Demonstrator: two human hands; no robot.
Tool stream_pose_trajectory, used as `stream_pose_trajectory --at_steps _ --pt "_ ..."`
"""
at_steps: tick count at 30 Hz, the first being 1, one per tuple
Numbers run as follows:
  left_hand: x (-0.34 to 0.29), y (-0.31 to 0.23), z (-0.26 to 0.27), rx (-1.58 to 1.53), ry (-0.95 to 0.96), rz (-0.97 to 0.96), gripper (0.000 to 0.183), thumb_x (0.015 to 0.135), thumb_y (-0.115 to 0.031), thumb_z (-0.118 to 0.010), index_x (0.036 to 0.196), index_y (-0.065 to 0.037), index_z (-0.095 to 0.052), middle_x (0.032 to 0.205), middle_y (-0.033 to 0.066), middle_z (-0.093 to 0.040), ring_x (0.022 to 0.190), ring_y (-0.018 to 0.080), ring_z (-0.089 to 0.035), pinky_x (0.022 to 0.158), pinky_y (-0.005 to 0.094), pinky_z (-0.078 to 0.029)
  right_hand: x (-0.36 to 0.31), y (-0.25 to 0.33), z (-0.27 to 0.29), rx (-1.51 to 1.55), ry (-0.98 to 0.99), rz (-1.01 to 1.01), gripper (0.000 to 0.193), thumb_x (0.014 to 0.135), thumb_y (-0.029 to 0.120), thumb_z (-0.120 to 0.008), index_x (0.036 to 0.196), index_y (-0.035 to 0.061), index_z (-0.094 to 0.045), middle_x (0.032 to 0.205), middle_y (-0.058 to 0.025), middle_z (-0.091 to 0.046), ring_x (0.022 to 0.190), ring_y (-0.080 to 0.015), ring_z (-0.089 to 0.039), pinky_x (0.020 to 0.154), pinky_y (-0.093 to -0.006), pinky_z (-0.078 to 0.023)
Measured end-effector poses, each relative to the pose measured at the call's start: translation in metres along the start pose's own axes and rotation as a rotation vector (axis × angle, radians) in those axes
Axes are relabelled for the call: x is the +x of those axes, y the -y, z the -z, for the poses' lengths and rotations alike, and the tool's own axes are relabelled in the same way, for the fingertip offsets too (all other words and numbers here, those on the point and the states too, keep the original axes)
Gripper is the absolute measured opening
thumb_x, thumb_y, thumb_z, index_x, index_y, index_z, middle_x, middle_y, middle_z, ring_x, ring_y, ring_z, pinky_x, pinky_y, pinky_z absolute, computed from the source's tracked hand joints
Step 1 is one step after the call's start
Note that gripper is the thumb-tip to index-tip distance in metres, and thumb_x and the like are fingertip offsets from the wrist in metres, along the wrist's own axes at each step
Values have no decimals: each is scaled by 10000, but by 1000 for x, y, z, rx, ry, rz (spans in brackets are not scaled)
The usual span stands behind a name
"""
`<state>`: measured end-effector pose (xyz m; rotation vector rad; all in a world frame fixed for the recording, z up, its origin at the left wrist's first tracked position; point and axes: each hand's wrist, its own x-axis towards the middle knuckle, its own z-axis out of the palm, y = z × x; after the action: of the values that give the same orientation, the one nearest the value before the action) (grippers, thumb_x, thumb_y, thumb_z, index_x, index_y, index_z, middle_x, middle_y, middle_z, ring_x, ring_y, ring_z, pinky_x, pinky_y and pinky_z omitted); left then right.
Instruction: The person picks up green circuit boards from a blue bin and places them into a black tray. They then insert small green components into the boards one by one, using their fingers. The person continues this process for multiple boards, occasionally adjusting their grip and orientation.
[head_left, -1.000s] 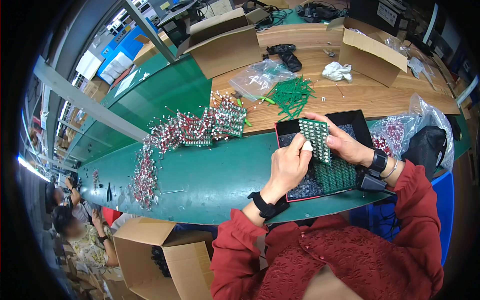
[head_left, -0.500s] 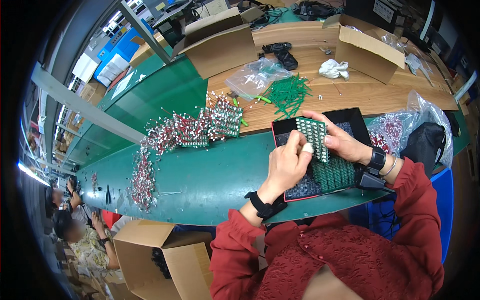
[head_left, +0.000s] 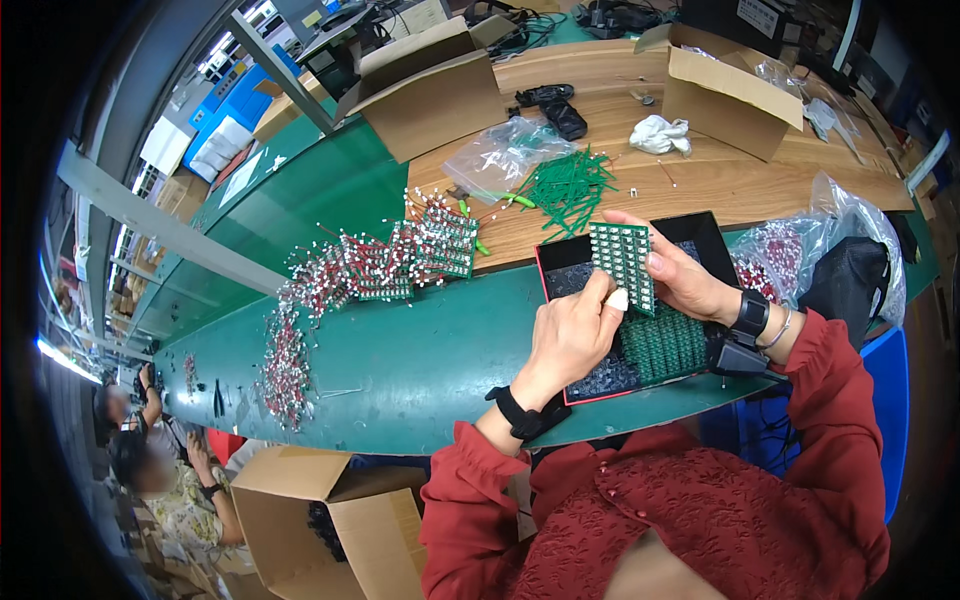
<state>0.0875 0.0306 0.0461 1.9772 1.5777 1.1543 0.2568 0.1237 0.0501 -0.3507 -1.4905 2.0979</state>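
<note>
A green circuit board panel (head_left: 622, 262) with rows of small white parts is held tilted above a black tray (head_left: 715, 240) with a red edge. My right hand (head_left: 690, 282) grips the panel along its right side, thumb on the front. My left hand (head_left: 578, 328) is closed at the panel's lower left edge, fingers curled and thumb pressed there; something white covers the thumb tip. Below the hands, more green board panels (head_left: 665, 348) lie in the tray over a dark, bumpy layer. Exactly what the left fingertips pinch is partly hidden.
Left on the green table lie wired boards (head_left: 440, 240) and a heap of red-and-white wires (head_left: 285, 370). Beyond the tray are green strips (head_left: 570, 190), a plastic bag (head_left: 505, 155) and cardboard boxes (head_left: 435, 95). At right sits a bag of wired parts (head_left: 790, 250). Co-workers (head_left: 175, 480) are at far left.
The panel has turned slightly, its face now more toward me. Both hands stay on it, with the left fingers shifted a little at its lower edge. The whole view has moved slightly.
</note>
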Motion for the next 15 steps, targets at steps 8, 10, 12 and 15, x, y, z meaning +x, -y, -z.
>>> stream_pose_trajectory --at_steps 8,10,12,15 --pt "-2 6 1 -184 -50 122 135 925 -208 -554 892 -85 -511 600 112 -580 577 358 -609 495 432 -442 2 1 3 65 -52 -2 802 924 455 -576 1506 83 -169 1385 -71 -434 1255 -162 -455 1073 -351 -353" --pt "-1 5 1 -117 -29 33 160 934 -235 -554 890 -87 -510 605 115 -584 583 357 -612 495 427 -443 2 0 3 32 -22 -5 747 945 430 -551 1508 110 -180 1300 -40 -465 1190 -134 -468 1032 -321 -364" --pt "-1 1 2 -72 -16 -11 191 952 -272 -543 901 -91 -508 619 122 -596 595 362 -618 501 432 -449 1 -1 2 1 -17 2 729 951 425 -544 1510 123 -185 1260 -25 -478 1146 -114 -473 1000 -298 -375" --pt "0 -5 6 -67 21 3 170 965 -211 -525 923 -47 -513 620 132 -556 566 346 -586 525 390 -429 1 -2 2 -87 26 21 738 948 429 -547 1513 124 -182 1258 -31 -479 1141 -111 -467 997 -289 -372"
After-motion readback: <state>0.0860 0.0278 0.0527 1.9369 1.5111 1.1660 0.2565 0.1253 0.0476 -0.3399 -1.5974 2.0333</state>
